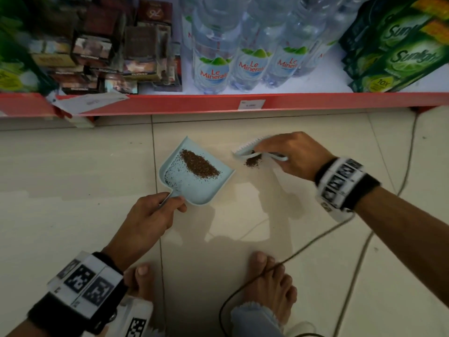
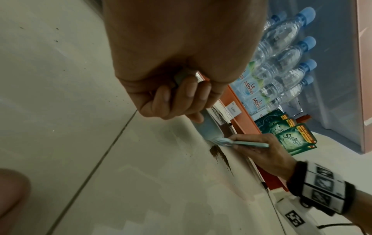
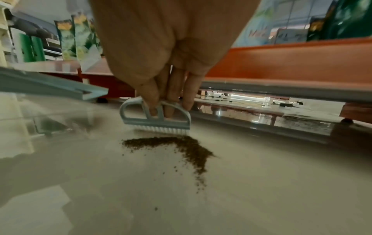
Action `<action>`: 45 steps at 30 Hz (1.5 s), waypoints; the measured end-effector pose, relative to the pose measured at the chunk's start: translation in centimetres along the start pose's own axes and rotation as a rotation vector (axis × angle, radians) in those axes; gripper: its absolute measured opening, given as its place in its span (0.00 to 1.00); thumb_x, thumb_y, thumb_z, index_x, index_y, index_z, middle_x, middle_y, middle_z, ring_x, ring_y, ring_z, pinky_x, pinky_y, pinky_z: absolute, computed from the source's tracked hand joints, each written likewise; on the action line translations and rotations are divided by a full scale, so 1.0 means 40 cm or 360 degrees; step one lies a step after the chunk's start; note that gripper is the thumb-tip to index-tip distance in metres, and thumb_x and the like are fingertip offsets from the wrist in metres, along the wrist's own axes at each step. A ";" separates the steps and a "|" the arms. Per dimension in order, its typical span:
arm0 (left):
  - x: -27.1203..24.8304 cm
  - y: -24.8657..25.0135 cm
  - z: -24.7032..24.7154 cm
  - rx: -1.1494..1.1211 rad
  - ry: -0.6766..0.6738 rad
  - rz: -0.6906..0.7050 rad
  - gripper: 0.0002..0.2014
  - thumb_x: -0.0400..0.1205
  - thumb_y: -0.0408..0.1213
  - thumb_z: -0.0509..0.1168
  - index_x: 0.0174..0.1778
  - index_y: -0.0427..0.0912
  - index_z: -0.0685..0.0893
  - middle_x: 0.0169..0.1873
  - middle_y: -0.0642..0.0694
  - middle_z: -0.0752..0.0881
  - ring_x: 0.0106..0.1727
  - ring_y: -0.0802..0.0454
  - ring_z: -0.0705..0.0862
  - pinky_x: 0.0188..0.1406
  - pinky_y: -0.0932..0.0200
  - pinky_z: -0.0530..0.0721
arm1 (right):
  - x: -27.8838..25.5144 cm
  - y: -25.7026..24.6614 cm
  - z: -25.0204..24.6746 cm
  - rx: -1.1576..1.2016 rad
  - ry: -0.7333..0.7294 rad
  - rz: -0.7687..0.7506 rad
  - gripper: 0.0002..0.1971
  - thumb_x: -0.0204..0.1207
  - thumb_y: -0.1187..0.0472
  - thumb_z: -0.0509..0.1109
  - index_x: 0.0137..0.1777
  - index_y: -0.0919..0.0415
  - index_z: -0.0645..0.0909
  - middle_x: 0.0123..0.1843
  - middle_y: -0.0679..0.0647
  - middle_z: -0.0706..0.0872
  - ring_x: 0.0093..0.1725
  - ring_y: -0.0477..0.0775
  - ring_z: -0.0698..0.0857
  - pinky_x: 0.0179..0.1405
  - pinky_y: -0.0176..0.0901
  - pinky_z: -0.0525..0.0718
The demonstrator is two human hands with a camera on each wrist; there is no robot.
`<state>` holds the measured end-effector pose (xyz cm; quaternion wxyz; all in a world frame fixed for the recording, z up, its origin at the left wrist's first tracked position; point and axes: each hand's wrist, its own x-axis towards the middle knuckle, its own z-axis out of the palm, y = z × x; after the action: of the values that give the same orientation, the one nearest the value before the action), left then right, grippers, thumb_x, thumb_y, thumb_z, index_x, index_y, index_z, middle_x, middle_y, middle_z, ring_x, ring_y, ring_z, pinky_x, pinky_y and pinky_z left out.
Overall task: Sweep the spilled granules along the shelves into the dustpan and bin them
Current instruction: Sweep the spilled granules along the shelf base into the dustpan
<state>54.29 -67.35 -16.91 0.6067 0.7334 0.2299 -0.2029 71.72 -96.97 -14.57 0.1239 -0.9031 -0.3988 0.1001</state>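
Note:
A pale blue dustpan lies on the tiled floor below the shelf, with a heap of brown granules inside it. My left hand grips its short handle at the near left corner; in the left wrist view my fingers curl round that handle. To the right, my right hand holds a small blue hand brush by its looped handle, white bristles down. A smaller pile of granules lies loose on the floor just in front of the bristles, between the brush and the dustpan's open edge.
A red-edged bottom shelf runs across the back, holding water bottles, green soap packs and dark boxes. A black cable trails over the floor to the right, near my bare feet.

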 end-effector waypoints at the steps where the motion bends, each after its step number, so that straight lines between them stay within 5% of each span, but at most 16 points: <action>1: 0.000 -0.004 -0.001 -0.0001 0.0001 -0.0009 0.16 0.86 0.42 0.64 0.36 0.38 0.87 0.18 0.52 0.67 0.18 0.59 0.64 0.15 0.71 0.64 | -0.016 0.013 -0.008 -0.0031 0.0079 -0.0034 0.20 0.73 0.73 0.76 0.64 0.57 0.88 0.61 0.57 0.91 0.58 0.60 0.91 0.54 0.56 0.90; 6: -0.001 0.002 0.016 -0.0009 -0.0048 -0.0035 0.15 0.86 0.41 0.64 0.36 0.39 0.86 0.18 0.51 0.67 0.18 0.58 0.64 0.15 0.70 0.64 | 0.043 0.012 -0.007 -0.0381 0.0329 0.0247 0.23 0.71 0.76 0.70 0.64 0.57 0.85 0.58 0.58 0.91 0.51 0.65 0.91 0.43 0.57 0.90; 9: 0.000 0.018 0.022 -0.0001 -0.0072 0.0004 0.15 0.86 0.41 0.64 0.37 0.37 0.87 0.18 0.51 0.67 0.18 0.59 0.65 0.15 0.71 0.65 | 0.070 -0.013 0.006 -0.0382 0.0139 0.0440 0.26 0.73 0.75 0.64 0.67 0.54 0.84 0.60 0.59 0.91 0.51 0.66 0.89 0.47 0.56 0.87; 12: -0.001 0.022 0.013 -0.0002 -0.0048 0.0046 0.15 0.86 0.42 0.64 0.37 0.37 0.87 0.18 0.51 0.67 0.18 0.59 0.65 0.16 0.72 0.65 | 0.034 -0.026 -0.007 -0.0201 -0.0017 0.0320 0.23 0.75 0.72 0.66 0.67 0.52 0.85 0.59 0.57 0.92 0.52 0.65 0.90 0.50 0.57 0.87; 19: -0.005 0.008 0.010 0.0016 -0.0046 0.0005 0.15 0.86 0.41 0.64 0.37 0.37 0.87 0.18 0.51 0.66 0.18 0.59 0.64 0.16 0.70 0.64 | 0.100 -0.060 -0.027 -0.0093 0.0176 0.0115 0.22 0.77 0.73 0.65 0.68 0.57 0.85 0.64 0.57 0.89 0.59 0.64 0.90 0.53 0.60 0.88; 24: -0.004 0.009 0.002 0.0020 -0.0006 -0.0002 0.16 0.86 0.41 0.64 0.38 0.35 0.86 0.17 0.53 0.66 0.17 0.59 0.64 0.15 0.71 0.63 | 0.109 -0.074 -0.004 -0.0029 -0.0200 -0.0081 0.24 0.75 0.75 0.66 0.67 0.53 0.86 0.65 0.55 0.89 0.62 0.60 0.88 0.57 0.59 0.87; 28: -0.014 -0.008 -0.027 0.0013 0.0062 -0.0032 0.16 0.86 0.42 0.64 0.38 0.35 0.86 0.16 0.54 0.67 0.17 0.58 0.64 0.16 0.69 0.64 | 0.018 0.001 -0.046 -0.0065 -0.0304 -0.0129 0.17 0.73 0.71 0.72 0.60 0.58 0.90 0.60 0.59 0.91 0.56 0.64 0.91 0.53 0.63 0.88; 31: -0.014 -0.022 -0.034 0.0012 0.0071 -0.0050 0.16 0.86 0.42 0.64 0.38 0.36 0.86 0.17 0.54 0.67 0.17 0.58 0.64 0.16 0.68 0.64 | -0.009 0.038 -0.089 -0.0030 -0.0149 -0.0164 0.14 0.74 0.69 0.75 0.59 0.60 0.90 0.58 0.59 0.92 0.53 0.63 0.92 0.51 0.64 0.90; 35: -0.016 -0.032 -0.028 0.0017 0.0044 -0.0050 0.16 0.86 0.42 0.64 0.36 0.36 0.87 0.17 0.53 0.67 0.17 0.58 0.64 0.15 0.70 0.64 | 0.062 -0.011 -0.058 0.0061 0.0052 -0.0253 0.17 0.74 0.74 0.74 0.63 0.64 0.88 0.62 0.61 0.90 0.64 0.63 0.88 0.66 0.61 0.85; 38: -0.020 -0.038 -0.027 0.0060 0.0007 -0.0051 0.16 0.86 0.41 0.64 0.36 0.36 0.86 0.16 0.54 0.67 0.17 0.59 0.64 0.14 0.71 0.64 | 0.117 -0.067 -0.016 0.0134 -0.0132 -0.0267 0.19 0.75 0.75 0.73 0.65 0.64 0.87 0.66 0.58 0.88 0.73 0.62 0.81 0.74 0.60 0.78; 42: -0.032 -0.062 -0.045 0.0093 -0.0008 -0.0060 0.17 0.86 0.40 0.63 0.35 0.36 0.87 0.16 0.53 0.68 0.17 0.60 0.66 0.14 0.71 0.64 | 0.064 -0.047 -0.021 0.0048 -0.0288 -0.0421 0.17 0.72 0.77 0.75 0.59 0.66 0.90 0.59 0.62 0.91 0.62 0.64 0.89 0.61 0.62 0.86; 45: -0.043 -0.081 -0.049 0.0058 0.0004 -0.0086 0.17 0.86 0.40 0.64 0.34 0.37 0.86 0.17 0.51 0.68 0.17 0.59 0.66 0.14 0.70 0.65 | -0.007 0.012 -0.055 -0.0020 -0.0199 -0.0262 0.14 0.74 0.73 0.74 0.58 0.62 0.90 0.56 0.61 0.92 0.53 0.64 0.91 0.52 0.62 0.89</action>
<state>51.03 -65.08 -18.13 0.5872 0.7381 0.2465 -0.2226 72.50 -97.80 -12.61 0.1009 -0.8601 -0.4791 0.1432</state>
